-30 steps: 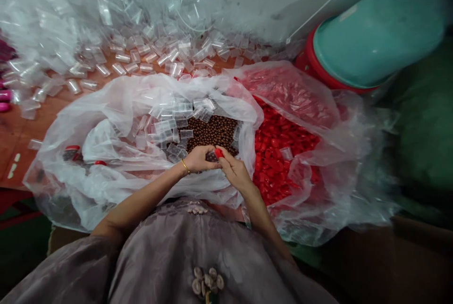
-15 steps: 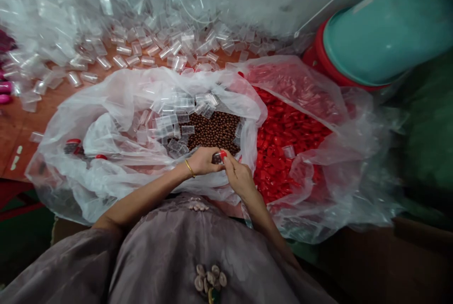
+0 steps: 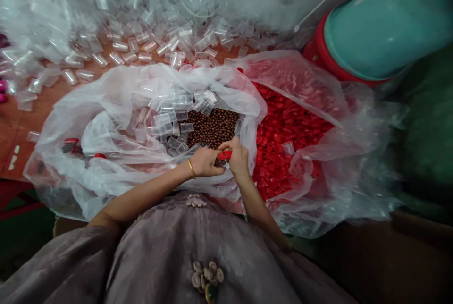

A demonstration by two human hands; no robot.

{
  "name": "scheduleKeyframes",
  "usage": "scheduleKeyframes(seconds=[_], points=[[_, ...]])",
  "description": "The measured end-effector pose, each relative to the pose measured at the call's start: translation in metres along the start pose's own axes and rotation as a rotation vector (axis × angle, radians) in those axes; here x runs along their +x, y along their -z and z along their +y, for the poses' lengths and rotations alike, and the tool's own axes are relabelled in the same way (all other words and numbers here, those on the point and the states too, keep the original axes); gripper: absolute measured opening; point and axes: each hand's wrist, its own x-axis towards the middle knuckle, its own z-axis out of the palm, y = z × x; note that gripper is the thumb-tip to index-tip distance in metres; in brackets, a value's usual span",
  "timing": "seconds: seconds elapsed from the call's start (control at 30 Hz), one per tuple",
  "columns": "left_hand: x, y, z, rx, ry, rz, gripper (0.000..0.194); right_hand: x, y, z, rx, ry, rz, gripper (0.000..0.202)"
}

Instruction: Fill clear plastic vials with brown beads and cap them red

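Note:
My left hand (image 3: 204, 161) is closed around a small clear plastic container (image 3: 220, 162) with brown beads inside, its body partly hidden by the fingers. At the container's top end is a red cap (image 3: 225, 155), gripped by my right hand (image 3: 239, 158). Whether the cap is fully seated I cannot tell. Both hands are over the near edge of a heap of round brown beads (image 3: 214, 127) in an open clear plastic bag (image 3: 102, 87). Empty clear containers (image 3: 166, 122) lie at the heap's left.
A second bag to the right holds many red caps (image 3: 279, 139). Loose clear containers (image 3: 118, 46) cover the back of the orange table (image 3: 16, 124). Filled, red-capped containers (image 3: 71, 145) rest at left. A teal bucket (image 3: 375, 30) stands at back right.
My right hand has turned and shifted slightly upward around the red cap. The cap and container have tilted, so the cap's broad side now shows. My left hand stays on the container.

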Motion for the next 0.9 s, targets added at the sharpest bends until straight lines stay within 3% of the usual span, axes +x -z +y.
scheduleKeyframes(seconds=[0.07,0.2,0.6,0.77,0.9], points=[[0.0,-0.002,0.001,-0.041,0.065,0.067,0.014,0.001,-0.003,0.001,-0.015,0.007,0.0,0.063],[0.002,-0.004,-0.003,-0.118,0.146,0.176,0.013,-0.004,0.004,-0.001,-0.267,0.057,-0.014,0.054],[0.008,-0.017,-0.017,-0.247,0.076,0.312,0.014,-0.03,0.002,-0.015,-0.657,0.256,-0.125,0.043],[0.008,-0.012,-0.012,-0.179,0.158,0.253,0.019,-0.03,0.009,-0.008,-0.535,0.292,-0.168,0.044],[0.005,-0.009,-0.006,-0.245,0.107,0.157,0.02,-0.031,0.012,0.0,-0.308,0.257,-0.247,0.045]])
